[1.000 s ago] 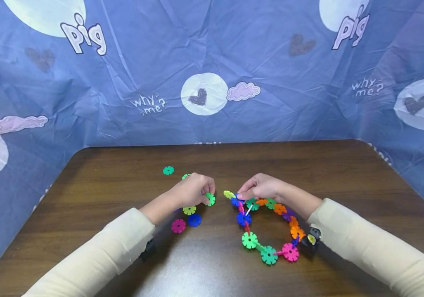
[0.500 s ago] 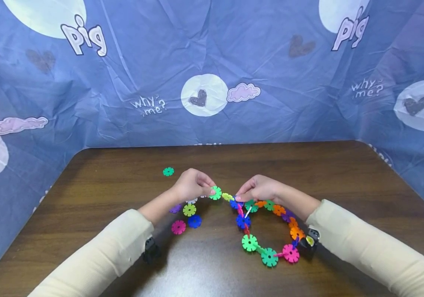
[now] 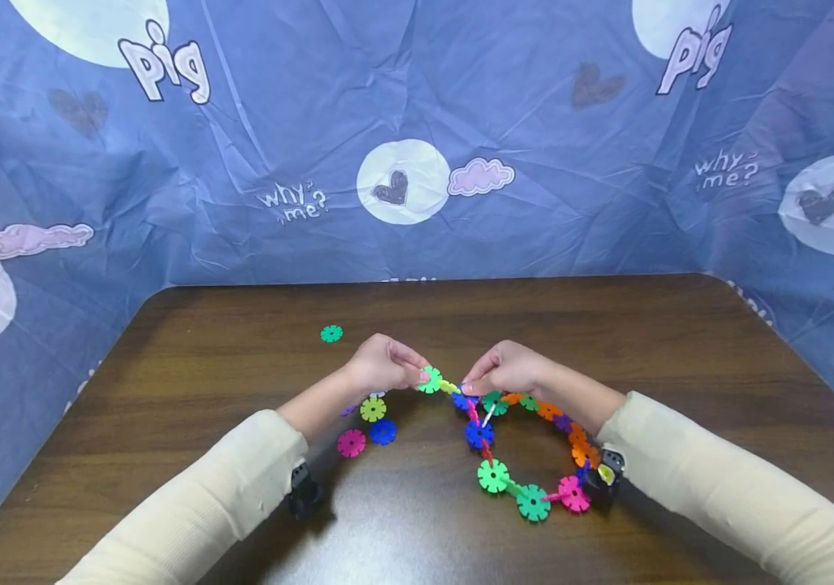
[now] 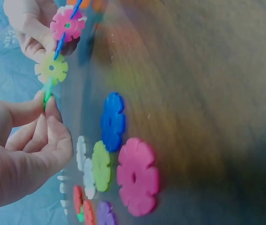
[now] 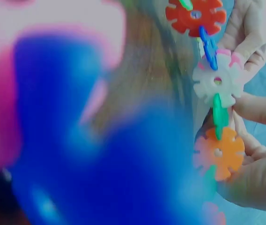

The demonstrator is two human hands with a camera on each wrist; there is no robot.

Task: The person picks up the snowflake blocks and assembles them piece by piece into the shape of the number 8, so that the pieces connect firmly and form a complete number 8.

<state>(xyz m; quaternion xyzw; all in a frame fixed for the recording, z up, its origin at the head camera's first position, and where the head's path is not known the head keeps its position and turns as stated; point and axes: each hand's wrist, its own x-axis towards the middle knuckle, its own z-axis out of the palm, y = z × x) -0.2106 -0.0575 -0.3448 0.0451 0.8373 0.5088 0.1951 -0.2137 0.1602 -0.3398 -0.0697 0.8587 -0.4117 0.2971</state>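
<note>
My left hand (image 3: pixel 387 363) pinches a green notched plastic disc (image 3: pixel 430 379) between thumb and fingertips. Seen edge-on in the left wrist view, that green disc (image 4: pixel 48 97) meets the rim of a yellow disc (image 4: pixel 51 68). The yellow disc is the end piece of a chain of coloured interlocking discs (image 3: pixel 493 476), which curves in a loop on the table. Just past it, my right hand (image 3: pixel 513 367) grips the chain at a blue disc (image 3: pixel 464 398). In the right wrist view, blurred pink and blue discs fill the left side, with a white disc (image 5: pixel 217 79) by the fingers.
Loose discs lie left of the chain on the brown table (image 3: pixel 417 528): magenta (image 3: pixel 352 443), blue (image 3: pixel 383 431), yellow-green (image 3: pixel 373 409). A teal disc (image 3: pixel 332 333) lies farther back. White, red and purple ones show in the left wrist view. A blue printed cloth (image 3: pixel 417 97) hangs behind.
My left hand has lifted the green disc from near the loose pieces and moved it right, up against the yellow disc. My right hand has stayed nearly still on the chain.
</note>
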